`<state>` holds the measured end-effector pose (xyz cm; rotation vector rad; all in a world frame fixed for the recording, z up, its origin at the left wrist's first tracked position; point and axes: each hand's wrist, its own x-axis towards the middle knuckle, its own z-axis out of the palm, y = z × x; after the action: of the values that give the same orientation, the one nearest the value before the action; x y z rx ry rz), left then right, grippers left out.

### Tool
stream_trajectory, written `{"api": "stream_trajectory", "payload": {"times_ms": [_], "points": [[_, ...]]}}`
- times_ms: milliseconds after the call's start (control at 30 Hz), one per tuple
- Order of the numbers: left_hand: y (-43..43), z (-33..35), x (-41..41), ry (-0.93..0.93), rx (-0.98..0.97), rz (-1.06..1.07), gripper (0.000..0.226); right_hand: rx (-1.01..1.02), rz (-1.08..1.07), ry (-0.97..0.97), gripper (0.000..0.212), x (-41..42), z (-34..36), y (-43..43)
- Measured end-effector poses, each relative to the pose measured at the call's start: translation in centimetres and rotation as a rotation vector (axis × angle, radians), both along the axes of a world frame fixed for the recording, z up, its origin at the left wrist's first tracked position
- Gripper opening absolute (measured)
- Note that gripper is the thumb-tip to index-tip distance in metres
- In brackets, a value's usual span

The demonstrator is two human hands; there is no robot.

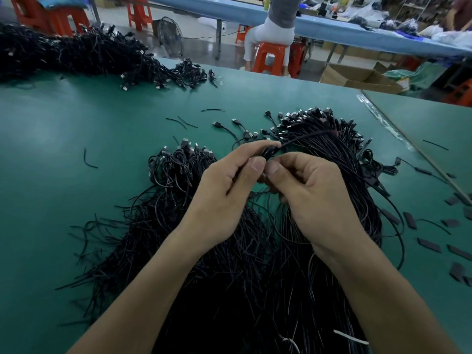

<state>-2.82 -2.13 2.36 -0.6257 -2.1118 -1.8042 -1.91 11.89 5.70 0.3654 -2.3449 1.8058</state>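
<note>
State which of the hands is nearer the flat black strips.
Right. The right hand is just left of the flat black strips; the left hand lies farther left.

Green bench fills the lower frame; orange plastic stools upper left, floor fan top center, long blue bench across the top, cardboard box upper rt.

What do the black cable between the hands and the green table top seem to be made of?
Cable: probably soft plastic or rubber sheath, matte black; it bends into a tight coil. Table top: looks like a smooth green vinyl or rubber mat, with faint sheen.
</note>
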Motion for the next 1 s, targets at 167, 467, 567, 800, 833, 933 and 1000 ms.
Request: {"api": "stream_trajectory", "payload": {"times_ms": [167, 467, 567, 800, 833, 933, 1000], "points": [[-1.0, -0.2, -0.1, 0.024, -0.229, 0.267, 0.029, 0.061, -0.041, 0.055, 0.016, 0.1, -0.6, -0.1], [-0.6, 0.5, 0.2, -0.248, 0.062, -0.02, 0.017, 0.312, -0.185, 0.329, 0.007, 0.1, -1.1, -0.5], [-0.3, 0.5, 0.2, -0.347, 0.234, -0.128, 0.022, 0.306, -0.192, 0.295, 0.008, 0.0, -1.1, -0.5], [0.3, 0.6, 0.2, -0.362, 0.329, -0.051, 0.054, 0.476, -0.26, 0.307, 0.008, 0.3, -1.3, -0.2], [0.3, 0.5, 0.2, -0.331, 0.328, -0.028, 0.047, 0.51, -0.26, 0.32, 0.008, 0.4, -1.3, -0.3], [0.1, 0.6, 0.0, -0.271, 0.352, -0.002, 0.021, 0.515, -0.241, 0.336, 0.009, 0.3, -1.3, -0.3], [0.0, 0.4, -0.1, -0.251, 0.369, -0.018, 0.016, 0.436, -0.199, 0.29, 0.01, 0.1, -1.3, -0.2]]}}
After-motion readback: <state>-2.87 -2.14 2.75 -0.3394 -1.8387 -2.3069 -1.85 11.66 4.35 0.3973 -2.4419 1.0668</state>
